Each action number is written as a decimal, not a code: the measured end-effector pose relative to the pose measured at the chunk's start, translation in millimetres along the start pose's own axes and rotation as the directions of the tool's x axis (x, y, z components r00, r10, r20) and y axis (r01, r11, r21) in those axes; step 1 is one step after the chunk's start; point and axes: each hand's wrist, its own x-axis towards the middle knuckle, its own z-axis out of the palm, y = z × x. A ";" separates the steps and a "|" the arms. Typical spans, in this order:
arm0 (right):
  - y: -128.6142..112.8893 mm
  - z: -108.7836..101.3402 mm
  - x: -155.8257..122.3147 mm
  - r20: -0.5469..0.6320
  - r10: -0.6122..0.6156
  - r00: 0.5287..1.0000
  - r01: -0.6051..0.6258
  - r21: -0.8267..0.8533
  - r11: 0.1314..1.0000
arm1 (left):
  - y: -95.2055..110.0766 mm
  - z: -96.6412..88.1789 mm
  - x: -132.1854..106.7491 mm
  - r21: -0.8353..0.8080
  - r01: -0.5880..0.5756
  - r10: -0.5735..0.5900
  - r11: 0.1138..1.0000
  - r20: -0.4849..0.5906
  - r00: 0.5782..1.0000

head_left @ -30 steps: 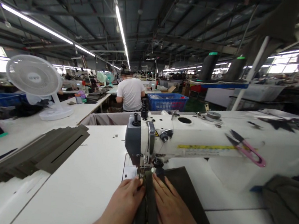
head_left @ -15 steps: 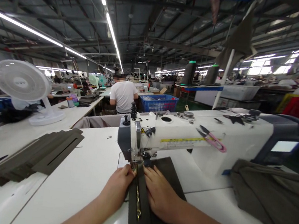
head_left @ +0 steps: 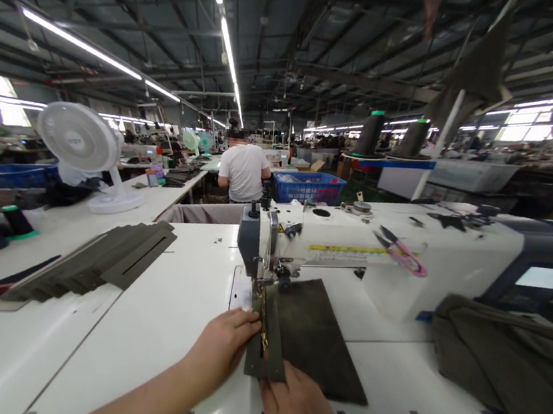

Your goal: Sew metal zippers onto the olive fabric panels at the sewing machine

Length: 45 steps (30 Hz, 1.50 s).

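- Left hand (head_left: pixel 223 355): open, fingertips on zipper strip's (head_left: pixel 267 347) left edge, as before.
- Zipper strip: atop dark panel (head_left: pixel 320 340), between both hands.
- Right hand (head_left: pixel 299 411): drawn back from sewing machine (head_left: pixel 352 250) to strip's near end; possibly pinching, grip unclear.

A sewing machine (head_left: pixel 332 247) stands across the middle of the table (head_left: pixel 162 314), its needle end to the left. Under that end lies a fabric panel (head_left: pixel 311 335), with a zipper strip (head_left: pixel 265 340) along its left edge, running toward the near side. The left hand (head_left: pixel 221 348) rests against the strip's left side; the right hand (head_left: pixel 299 411) touches its near end. Snips (head_left: pixel 402 252) lie on top of the machine. A stack of cut pieces (head_left: pixel 98 262) lies to the left, a cloth heap (head_left: pixel 503 369) to the right. Farther left stands a fan (head_left: pixel 80 139) (on the neighbouring table). Behind the machine sits a person (head_left: pixel 244 171), a basket (head_left: pixel 309 187) at their right.
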 end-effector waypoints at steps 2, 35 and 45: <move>-0.1 -4.8 3.3 0.028 -0.008 1.000 0.008 0.032 0.999 | 4.3 1.8 -1.2 0.055 -0.018 0.017 0.998 0.014 1.000; 46.9 30.1 22.1 0.036 0.012 0.999 -0.016 0.110 0.994 | -34.2 24.1 35.2 0.108 0.035 -0.039 0.994 0.035 0.999; 60.1 9.5 27.9 0.300 0.370 0.879 -0.437 0.198 0.877 | -15.7 9.4 20.2 -0.122 0.145 -0.144 0.982 0.016 0.989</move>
